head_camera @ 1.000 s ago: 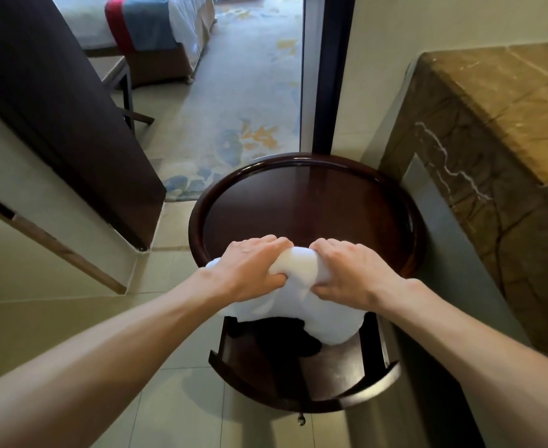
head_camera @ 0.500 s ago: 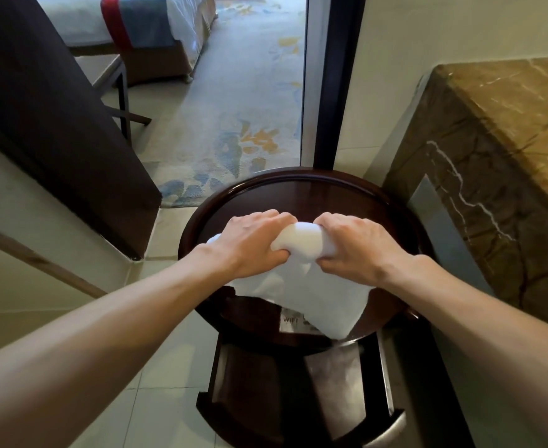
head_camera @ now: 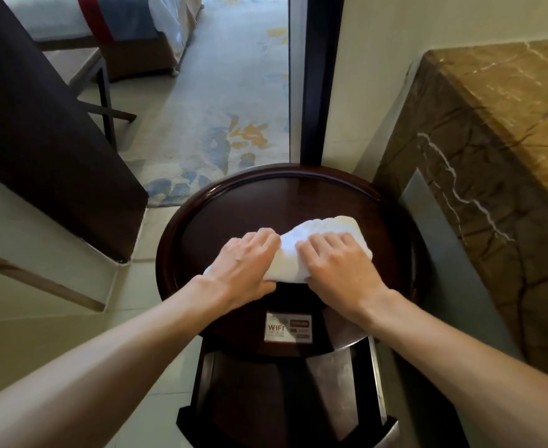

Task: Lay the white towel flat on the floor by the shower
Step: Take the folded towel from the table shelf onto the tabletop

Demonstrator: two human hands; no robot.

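The white towel [head_camera: 327, 231] lies bunched in a thick fold on the top of a round dark wooden table [head_camera: 266, 176], slightly right of centre. My left hand [head_camera: 246, 263] covers its left end, fingers over the top and thumb at the near edge. My right hand [head_camera: 337, 270] grips its near right part the same way, thumb tucked under the edge. The towel's middle and far right end show between and beyond my fingers. No shower is in view.
A WiFi card [head_camera: 288, 328] lies on the table's near edge, above a lower shelf [head_camera: 266, 399]. A brown marble counter [head_camera: 492, 124] stands close on the right. A dark door [head_camera: 40, 124] hangs open on the left. Beyond the doorway are patterned carpet [head_camera: 217, 108] and a bed.
Both hands carried the towel up and away from me, from hanging over the table's near edge to lying on the top. The WiFi card has come into sight.
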